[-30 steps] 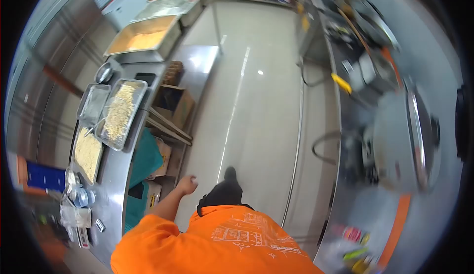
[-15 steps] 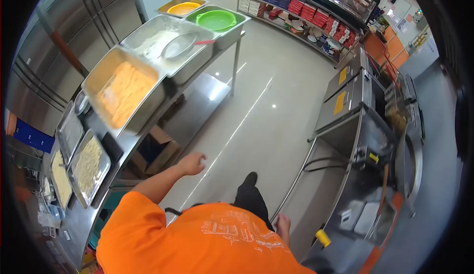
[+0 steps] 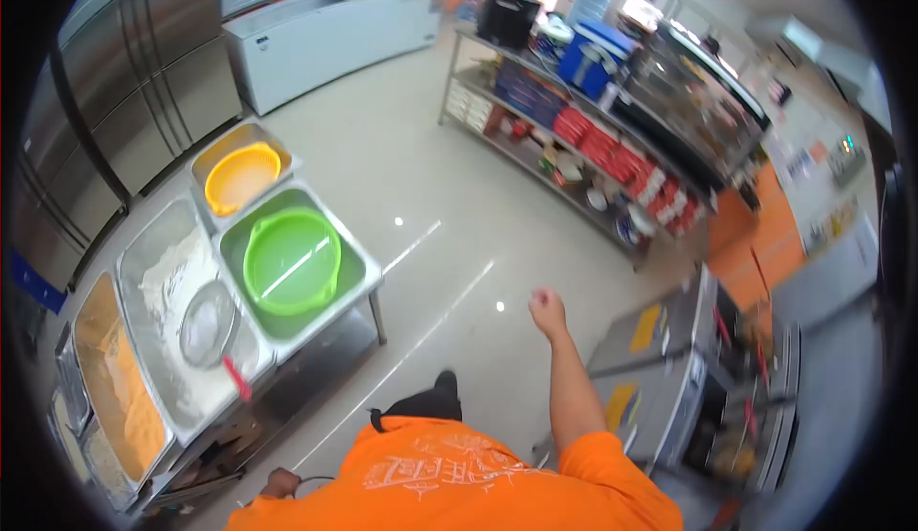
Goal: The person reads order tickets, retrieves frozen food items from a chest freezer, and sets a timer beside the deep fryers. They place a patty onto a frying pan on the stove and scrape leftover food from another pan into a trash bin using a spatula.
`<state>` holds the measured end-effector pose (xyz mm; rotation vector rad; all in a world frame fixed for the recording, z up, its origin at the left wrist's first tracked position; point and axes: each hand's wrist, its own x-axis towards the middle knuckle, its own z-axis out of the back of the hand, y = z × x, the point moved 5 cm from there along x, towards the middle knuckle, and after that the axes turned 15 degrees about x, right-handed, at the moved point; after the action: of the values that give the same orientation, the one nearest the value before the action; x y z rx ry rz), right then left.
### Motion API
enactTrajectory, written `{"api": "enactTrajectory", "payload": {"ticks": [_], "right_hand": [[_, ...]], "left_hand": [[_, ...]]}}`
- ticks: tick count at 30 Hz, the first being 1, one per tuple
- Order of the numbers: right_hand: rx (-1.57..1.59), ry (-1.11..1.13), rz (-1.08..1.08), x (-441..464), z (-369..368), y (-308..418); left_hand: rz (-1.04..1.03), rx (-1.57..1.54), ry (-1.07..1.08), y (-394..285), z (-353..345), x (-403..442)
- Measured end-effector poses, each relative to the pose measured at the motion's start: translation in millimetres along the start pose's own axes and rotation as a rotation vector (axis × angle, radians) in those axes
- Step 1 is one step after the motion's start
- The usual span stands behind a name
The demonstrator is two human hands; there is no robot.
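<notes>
My right hand [image 3: 547, 311] is stretched out over the floor at the centre right, fingers curled in, with nothing visible in it. Low at the left, my left hand [image 3: 281, 482] hangs near the table's lower edge; its fingers are too small and dark to read. On the left stands a steel table with a green basin [image 3: 293, 261], a yellow strainer basket [image 3: 243, 178], a tray of white flour [image 3: 172, 273] and a tray of orange powder [image 3: 134, 407]. A round sieve [image 3: 208, 325] with a red handle lies on the flour.
A white chest freezer [image 3: 325, 43] stands at the back left beside steel refrigerators [image 3: 143, 63]. A shelf rack [image 3: 535, 163] with red packages and a blue cooler [image 3: 595, 57] is ahead. Steel appliances [image 3: 650, 340] stand at the right.
The view has moved forward along the aisle and turned. The basin and flour tray are nearer, the rack and freezer show more fully. My right arm has swung forward; my left has dropped back.
</notes>
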<state>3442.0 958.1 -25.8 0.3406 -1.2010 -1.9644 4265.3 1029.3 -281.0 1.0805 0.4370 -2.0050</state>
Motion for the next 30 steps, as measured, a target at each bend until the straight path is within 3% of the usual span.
{"api": "enactTrajectory", "payload": {"ticks": [1, 3, 5, 6, 7, 8, 10, 11, 14, 17, 19, 21, 23, 24, 25, 27, 29, 30], "right_hand": [[-0.062, 0.022, -0.093, 26.8, -5.8, -43.5], [-0.197, 0.211, -0.282, 40.1, 3.0, -115.7], [-0.534, 0.736, -0.633, 25.4, 17.2, -220.6], [-0.680, 0.843, -0.453, 7.3, 28.7, -279.9], [-0.956, 1.279, -0.601, -27.6, 29.4, -353.6], [-0.919, 1.388, -0.789, -45.9, 38.8, -341.6], [-0.667, 1.050, -1.169, -0.8, 38.4, -297.7], [-0.590, 0.939, -1.245, 30.8, 30.7, -290.1], [-0.457, 0.801, -1.229, 186.7, -26.7, -297.0], [-0.381, 0.735, -1.011, 422.6, -102.2, -311.0], [-0.259, 0.617, -0.774, 641.6, -174.9, -290.5], [0.087, 0.479, -0.583, 869.6, -274.2, -219.0], [0.445, 0.546, -0.332, 1085.6, -417.3, -82.1], [0.294, 0.545, -0.014, 1134.6, -463.2, 17.2], [0.334, 0.627, -0.052, 1175.4, -498.7, 90.2], [0.287, 0.666, 0.345, 1197.5, -547.7, 225.3], [0.208, 0.718, 0.727, 1204.4, -590.4, 286.5], [0.173, 0.750, 0.753, 1216.6, -618.9, 275.5]], "left_hand": [[0.008, -0.038, 0.005, -21.9, 35.8, 25.5], [0.137, -0.426, 0.243, -69.0, 83.4, 32.5], [0.164, -0.626, 0.291, -109.5, 143.4, 56.1], [0.163, -0.692, 0.266, -120.5, 188.4, 74.1], [0.164, -0.745, 0.235, -125.5, 232.2, 96.6], [0.162, -0.798, 0.187, -125.9, 276.6, 123.9], [0.164, -0.896, 0.093, -125.6, 361.2, 180.1], [0.170, -0.940, 0.056, -129.2, 399.4, 206.6], [0.233, -1.011, -0.025, -133.1, 490.8, 274.1], [0.328, -1.025, -0.021, -138.1, 561.5, 324.5], [0.361, -1.062, 0.010, -149.4, 615.6, 350.6], [0.402, -1.129, 0.051, -148.6, 689.2, 376.0], [0.483, -1.202, 0.066, -120.8, 787.0, 405.2], [0.485, -1.098, 0.044, -88.6, 781.5, 462.3], [0.529, -1.074, -0.108, -47.7, 820.1, 485.3], [0.580, -0.972, -0.424, 34.8, 890.6, 539.8], [0.827, -1.118, -0.561, 102.5, 905.3, 623.4], [0.766, -1.080, -0.520, 133.3, 937.8, 645.6]]}}
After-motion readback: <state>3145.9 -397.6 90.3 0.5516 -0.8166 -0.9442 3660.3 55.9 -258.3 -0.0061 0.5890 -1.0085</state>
